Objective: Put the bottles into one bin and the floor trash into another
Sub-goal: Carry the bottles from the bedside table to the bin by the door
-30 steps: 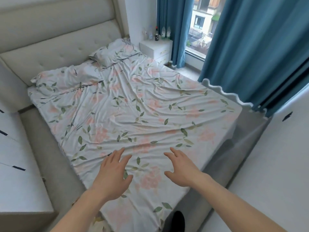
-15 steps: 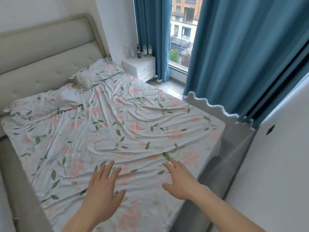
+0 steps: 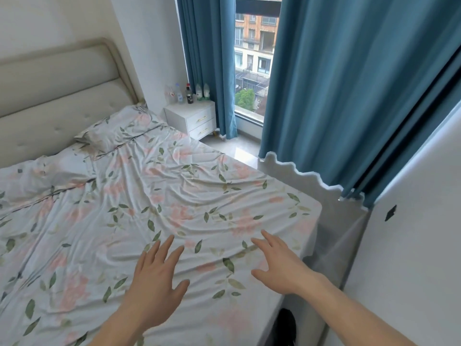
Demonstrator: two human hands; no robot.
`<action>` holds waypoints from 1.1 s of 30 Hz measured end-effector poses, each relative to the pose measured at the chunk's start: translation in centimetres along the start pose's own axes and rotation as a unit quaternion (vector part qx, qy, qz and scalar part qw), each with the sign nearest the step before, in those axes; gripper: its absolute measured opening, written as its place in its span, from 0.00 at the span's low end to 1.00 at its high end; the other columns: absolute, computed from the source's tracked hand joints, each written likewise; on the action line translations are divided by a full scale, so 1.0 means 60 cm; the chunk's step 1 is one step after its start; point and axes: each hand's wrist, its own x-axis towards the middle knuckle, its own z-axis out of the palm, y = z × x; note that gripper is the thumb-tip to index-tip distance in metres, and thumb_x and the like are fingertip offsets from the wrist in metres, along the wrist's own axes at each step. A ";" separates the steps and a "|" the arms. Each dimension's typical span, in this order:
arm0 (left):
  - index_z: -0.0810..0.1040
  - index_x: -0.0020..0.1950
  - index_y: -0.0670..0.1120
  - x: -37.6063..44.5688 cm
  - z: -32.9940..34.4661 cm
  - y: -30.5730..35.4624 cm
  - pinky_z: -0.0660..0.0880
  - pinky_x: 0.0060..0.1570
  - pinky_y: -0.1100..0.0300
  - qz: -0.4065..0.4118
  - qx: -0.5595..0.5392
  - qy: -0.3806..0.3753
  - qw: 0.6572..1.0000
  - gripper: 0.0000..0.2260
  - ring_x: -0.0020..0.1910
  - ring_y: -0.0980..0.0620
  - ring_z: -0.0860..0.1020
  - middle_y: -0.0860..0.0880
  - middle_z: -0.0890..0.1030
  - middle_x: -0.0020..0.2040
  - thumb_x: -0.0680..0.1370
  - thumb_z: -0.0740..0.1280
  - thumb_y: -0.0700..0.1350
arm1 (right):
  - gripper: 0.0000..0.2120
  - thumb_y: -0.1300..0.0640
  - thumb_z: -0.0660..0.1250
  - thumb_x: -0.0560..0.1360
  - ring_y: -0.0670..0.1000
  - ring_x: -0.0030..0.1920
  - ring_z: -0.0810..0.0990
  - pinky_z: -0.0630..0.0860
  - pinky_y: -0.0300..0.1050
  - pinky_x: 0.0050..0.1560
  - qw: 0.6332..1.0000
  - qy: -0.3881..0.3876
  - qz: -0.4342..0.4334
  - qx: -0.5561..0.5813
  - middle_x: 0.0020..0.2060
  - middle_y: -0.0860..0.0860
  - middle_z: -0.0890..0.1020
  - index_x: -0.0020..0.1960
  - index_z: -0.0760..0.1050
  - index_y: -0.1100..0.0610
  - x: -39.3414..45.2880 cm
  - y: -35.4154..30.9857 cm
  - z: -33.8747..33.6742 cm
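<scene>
Several bottles (image 3: 189, 93) stand in a row on a white nightstand (image 3: 193, 117) in the far corner, next to the bed's headboard. One is dark with a red cap, the others are clear. My left hand (image 3: 154, 278) and my right hand (image 3: 279, 263) hover open over the near end of the bed, fingers spread, holding nothing. Both are far from the bottles. No bin and no floor trash is in view.
A bed (image 3: 149, 208) with a floral sheet and pillows fills the middle. Blue curtains (image 3: 336, 96) hang at the window on the right. A narrow floor strip (image 3: 239, 152) runs between bed and window. A white wavy-edged panel (image 3: 311, 178) and a white wall stand at right.
The view has swung right and up, so the bed has slid left and the window and nightstand are more central. Both hands stay open over the sheet.
</scene>
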 end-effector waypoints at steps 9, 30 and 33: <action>0.49 0.82 0.59 0.293 0.000 0.261 0.45 0.81 0.48 -0.018 -0.045 -0.011 0.999 0.34 0.82 0.50 0.40 0.56 0.38 0.82 0.80 0.58 0.65 | 0.37 0.42 0.63 0.80 0.53 0.82 0.42 0.51 0.54 0.81 1.000 -0.017 -0.005 -0.007 0.82 0.45 0.41 0.82 0.47 0.43 0.169 0.241 -0.236; 0.53 0.82 0.57 0.655 -0.064 0.535 0.45 0.80 0.48 0.050 -0.053 -0.002 0.997 0.32 0.82 0.48 0.41 0.54 0.42 0.83 0.81 0.59 0.64 | 0.39 0.40 0.66 0.77 0.49 0.82 0.44 0.52 0.48 0.79 0.999 0.020 0.034 0.018 0.82 0.42 0.43 0.82 0.51 0.41 0.320 0.543 -0.517; 0.53 0.82 0.58 0.718 -0.064 0.562 0.45 0.80 0.49 0.024 -0.042 -0.001 0.999 0.32 0.82 0.48 0.41 0.55 0.41 0.83 0.81 0.58 0.64 | 0.39 0.39 0.66 0.77 0.48 0.82 0.43 0.52 0.50 0.80 1.000 0.004 0.018 0.015 0.81 0.40 0.42 0.82 0.50 0.40 0.381 0.588 -0.562</action>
